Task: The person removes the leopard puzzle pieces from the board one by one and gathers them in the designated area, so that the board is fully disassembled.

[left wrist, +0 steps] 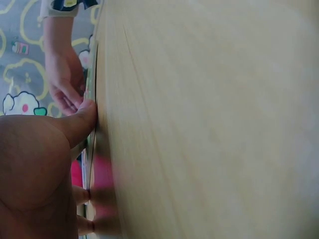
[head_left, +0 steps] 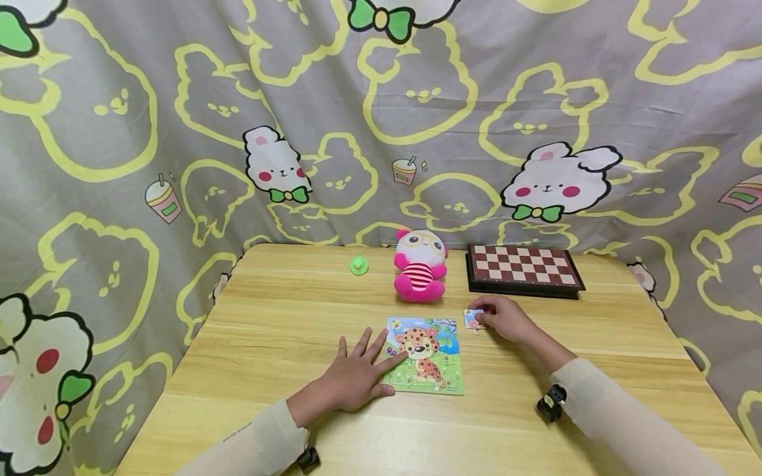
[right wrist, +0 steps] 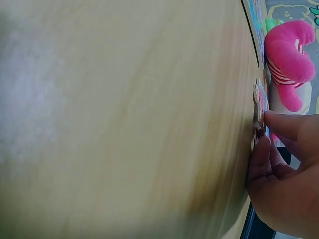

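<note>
One jigsaw puzzle (head_left: 424, 371) is laid flat on the bench (head_left: 268, 330), its top edge turned away from the wearer and its spotted cub shown upright, with the tail curled toward the lower right corner. Its outline is nearly square, so a long axis cannot be made out; its surface is smooth, and it is cut by fine curved seams. By the puzzle's left edge the left hand (head_left: 358, 378) is spread wide with fingers straight, nothing being gripped; the index finger is rested on the printed face and the thumb is set at the lower left edge. Just right of the puzzle's upper right corner, a thin jigsaw piece (head_left: 469, 320) is pinched between thumb and fingertips of the right hand (head_left: 505, 318), which is nearly closed. One rounded tab of the piece is pointed toward the wearer; whether the piece is touching the bench cannot be told. Beyond the puzzle's top edge a soft plush panda (head_left: 419, 276) is seated, pink-limbed, with a red-and-white striped body. Beyond and left of the puzzle a small rounded green duck (head_left: 359, 266) is placed; beyond and right, a flat, hard-edged checkered board (head_left: 524, 266) on a dark base.
</note>
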Demonstrator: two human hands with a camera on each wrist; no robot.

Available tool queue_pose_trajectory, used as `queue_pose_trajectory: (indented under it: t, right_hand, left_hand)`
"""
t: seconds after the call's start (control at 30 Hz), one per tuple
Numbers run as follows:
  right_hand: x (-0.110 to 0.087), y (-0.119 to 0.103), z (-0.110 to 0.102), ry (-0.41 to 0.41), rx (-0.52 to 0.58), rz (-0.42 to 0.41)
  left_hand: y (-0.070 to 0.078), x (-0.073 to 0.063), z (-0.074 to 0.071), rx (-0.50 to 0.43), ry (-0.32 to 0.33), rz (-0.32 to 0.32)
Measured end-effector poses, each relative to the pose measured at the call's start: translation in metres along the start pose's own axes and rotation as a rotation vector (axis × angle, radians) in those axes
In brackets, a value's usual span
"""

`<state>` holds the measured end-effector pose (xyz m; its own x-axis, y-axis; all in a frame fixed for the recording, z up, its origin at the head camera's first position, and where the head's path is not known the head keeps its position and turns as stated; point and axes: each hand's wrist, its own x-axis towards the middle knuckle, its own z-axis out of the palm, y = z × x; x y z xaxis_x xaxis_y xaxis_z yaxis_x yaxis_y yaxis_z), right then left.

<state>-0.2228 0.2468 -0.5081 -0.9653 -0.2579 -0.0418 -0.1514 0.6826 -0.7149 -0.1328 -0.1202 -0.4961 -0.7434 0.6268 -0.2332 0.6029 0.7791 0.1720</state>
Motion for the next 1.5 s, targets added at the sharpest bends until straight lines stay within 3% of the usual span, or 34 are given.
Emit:
queue_pose_trajectory:
  t: [0.5,1.5]
  right_hand:
    - [0.0029,0.0049,0.0015,0.021,-0.040,-0.012]
    - [0.0019,0.0001,-0.0013,0.028,-0.006,-0.009]
  left_hand:
    - [-0.0007,0.0011,0.0036,0.014,-0.008,-0.015]
    - [-0.0025,0.0029,0.0059,0.021,0.000,-0.012]
